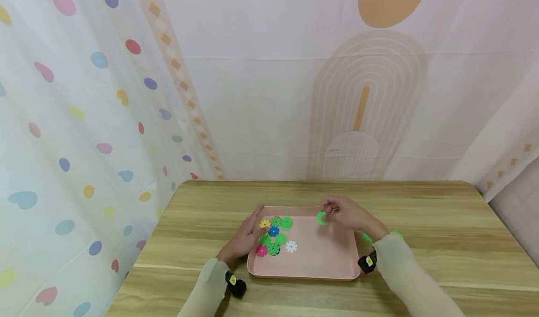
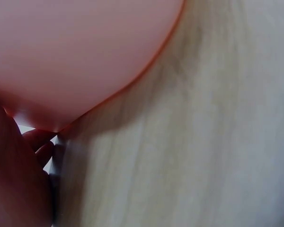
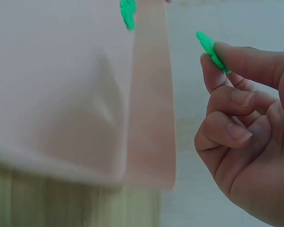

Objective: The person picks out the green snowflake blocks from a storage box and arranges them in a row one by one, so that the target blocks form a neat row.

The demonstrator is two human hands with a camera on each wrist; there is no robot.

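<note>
A shallow pink tray [image 1: 311, 265] lies on the table. My left hand [image 1: 244, 237] holds its left side, thumb over the inside and fingers along the outer edge; in the left wrist view, fingertips [image 2: 45, 152] show at the tray's rim. Over the tray's back right part, my right hand [image 1: 345, 212] pinches a green notched plastic disc [image 3: 210, 49] between thumb and index finger, other fingers curled. Inside at the left lie several more notched discs: green [image 1: 287, 223], yellow [image 1: 265, 223], blue [image 1: 273, 231] and pink [image 1: 261, 251]. A white disc [image 1: 291, 246] sits apart from them.
Right of the tray, two green discs, one [image 1: 367, 237] and another [image 1: 396, 234], lie on the wooden table [image 1: 446, 261], partly hidden by the right arm. A patterned curtain [image 1: 261, 97] hangs behind the table and along its left side.
</note>
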